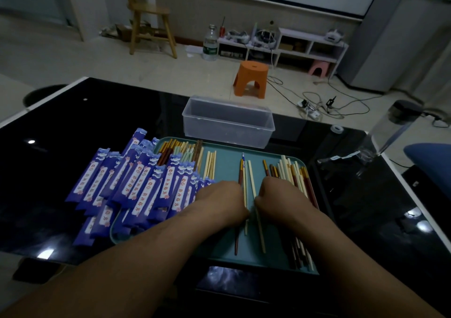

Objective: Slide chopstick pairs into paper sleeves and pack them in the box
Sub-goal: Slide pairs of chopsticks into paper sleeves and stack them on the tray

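A teal tray [227, 164] lies on the black table. My left hand [219, 203] and my right hand [280, 195] sit knuckles-up over its middle, fingers curled down. My left hand pinches an upright pale chopstick [245, 225]. My right hand pinches a slanted pale chopstick [260, 230] at its thumb. A dark red chopstick [236, 239] lies just left of them. Loose chopsticks of mixed colours lie heaped at the tray's right [290, 171] and back left [185, 152]. Several blue paper sleeves [136, 188] are piled over the tray's left edge. The clear plastic box [228, 122] stands open behind the tray.
A roll of tape [337, 129] and a crumpled clear plastic wrapper [361, 154] lie at the table's right. A phone [227, 278] shows below the tray's near edge. An orange stool [251, 78], a wooden chair and cables are on the floor beyond.
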The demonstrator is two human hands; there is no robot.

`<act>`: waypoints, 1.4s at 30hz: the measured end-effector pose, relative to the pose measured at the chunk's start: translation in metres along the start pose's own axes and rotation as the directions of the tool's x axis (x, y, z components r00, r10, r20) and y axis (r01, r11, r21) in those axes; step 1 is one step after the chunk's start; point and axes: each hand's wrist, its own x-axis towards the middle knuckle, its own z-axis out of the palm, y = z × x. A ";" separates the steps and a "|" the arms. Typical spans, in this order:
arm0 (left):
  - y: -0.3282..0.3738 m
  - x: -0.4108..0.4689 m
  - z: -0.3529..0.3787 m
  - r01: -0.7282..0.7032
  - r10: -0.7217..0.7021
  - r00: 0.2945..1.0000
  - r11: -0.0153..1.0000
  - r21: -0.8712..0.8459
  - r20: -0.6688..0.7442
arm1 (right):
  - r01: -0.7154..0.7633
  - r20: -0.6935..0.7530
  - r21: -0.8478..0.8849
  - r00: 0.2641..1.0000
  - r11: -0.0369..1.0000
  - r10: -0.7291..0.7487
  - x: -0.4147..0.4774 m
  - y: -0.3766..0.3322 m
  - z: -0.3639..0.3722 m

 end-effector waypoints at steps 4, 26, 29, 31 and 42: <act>0.002 0.001 0.004 -0.027 0.027 0.999 1.000 -0.011 -0.023 | -0.111 -0.105 0.002 0.988 0.994 0.111 0.001 0.021 -0.021; 0.008 0.012 0.012 -0.073 0.069 0.997 0.989 -0.127 -0.033 | -0.153 -0.040 0.126 0.986 0.980 0.160 0.014 0.032 -0.009; 0.007 0.012 0.014 -0.086 0.077 0.994 0.987 -0.134 -0.072 | -0.141 -0.037 0.123 0.989 0.982 0.146 0.016 0.032 -0.006; 0.008 0.013 0.016 -0.097 0.082 0.992 0.983 -0.154 -0.100 | -0.145 -0.017 0.128 0.989 0.981 0.148 0.018 0.034 -0.005; 0.010 0.022 0.013 -0.046 0.036 0.998 0.982 -0.184 -0.054 | 0.029 -0.034 0.169 0.999 0.985 -0.024 0.003 0.012 -0.006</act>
